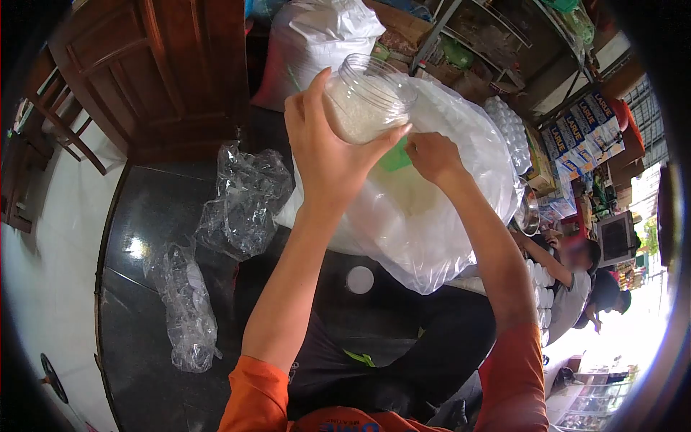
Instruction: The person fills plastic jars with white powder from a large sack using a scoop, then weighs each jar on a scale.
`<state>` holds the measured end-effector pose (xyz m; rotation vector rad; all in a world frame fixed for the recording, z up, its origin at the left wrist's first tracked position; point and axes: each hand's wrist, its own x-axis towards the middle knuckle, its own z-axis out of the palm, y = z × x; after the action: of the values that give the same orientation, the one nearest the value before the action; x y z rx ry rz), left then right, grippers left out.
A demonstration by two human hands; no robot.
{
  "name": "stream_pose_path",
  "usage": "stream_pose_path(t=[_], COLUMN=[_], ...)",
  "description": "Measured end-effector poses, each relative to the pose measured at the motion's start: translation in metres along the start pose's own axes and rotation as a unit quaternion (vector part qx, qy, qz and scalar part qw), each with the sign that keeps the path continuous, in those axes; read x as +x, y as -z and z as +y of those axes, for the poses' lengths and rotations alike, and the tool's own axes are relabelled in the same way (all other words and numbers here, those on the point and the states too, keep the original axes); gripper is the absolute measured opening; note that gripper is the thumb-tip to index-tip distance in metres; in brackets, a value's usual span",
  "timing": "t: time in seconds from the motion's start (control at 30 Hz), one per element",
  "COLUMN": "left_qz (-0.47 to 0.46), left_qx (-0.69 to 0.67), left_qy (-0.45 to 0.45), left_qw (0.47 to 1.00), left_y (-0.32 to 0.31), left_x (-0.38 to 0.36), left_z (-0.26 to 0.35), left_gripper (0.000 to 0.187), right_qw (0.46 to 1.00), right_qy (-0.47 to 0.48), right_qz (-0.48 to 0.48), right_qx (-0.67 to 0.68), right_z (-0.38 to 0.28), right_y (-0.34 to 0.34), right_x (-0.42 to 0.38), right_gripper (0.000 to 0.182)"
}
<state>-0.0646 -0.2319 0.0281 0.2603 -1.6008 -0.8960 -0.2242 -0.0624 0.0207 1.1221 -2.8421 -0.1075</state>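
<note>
My left hand (pixel 324 144) is wrapped round a clear plastic jar (pixel 363 115), lidless and tilted, with white grains inside. Below and to the right of the jar, my right hand (pixel 435 157) grips a green plastic scoop (pixel 394 157), partly hidden by the fingers. Both hands are over the mouth of a large translucent plastic bag (pixel 439 237), which holds pale contents I cannot make out clearly. On the floor between my legs lies a round white lid (pixel 360 279).
Crumpled clear plastic (pixel 245 194) and a clear bag of stacked lids or cups (pixel 188 309) lie on dark tiles at left. Behind stands a white sack (pixel 324 43). Labelled cartons (pixel 583 133) and a seated person (pixel 568 288) are at right.
</note>
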Motion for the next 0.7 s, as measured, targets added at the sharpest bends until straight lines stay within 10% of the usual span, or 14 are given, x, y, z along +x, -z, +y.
stream_pose_path(t=[0.27, 0.47, 0.7], left_qz=[-0.023, -0.028, -0.039], left_qx=[-0.001, 0.002, 0.011], left_qy=[0.049, 0.021, -0.006], left_qw=[0.999, 0.999, 0.999], left_y=[0.001, 0.001, 0.004], left_x=[-0.001, -0.003, -0.003], left_z=[0.005, 0.003, 0.004], left_gripper=[0.104, 0.106, 0.106], right_qw=[0.971, 0.982, 0.9], right_qy=[0.091, 0.127, -0.059], right_qz=[0.06, -0.127, -0.232], right_qx=[-0.214, -0.056, 0.364], right_z=[-0.009, -0.022, 0.025], right_y=[-0.099, -0.069, -0.046], right_x=[0.005, -0.024, -0.033], right_gripper=[0.014, 0.022, 0.033])
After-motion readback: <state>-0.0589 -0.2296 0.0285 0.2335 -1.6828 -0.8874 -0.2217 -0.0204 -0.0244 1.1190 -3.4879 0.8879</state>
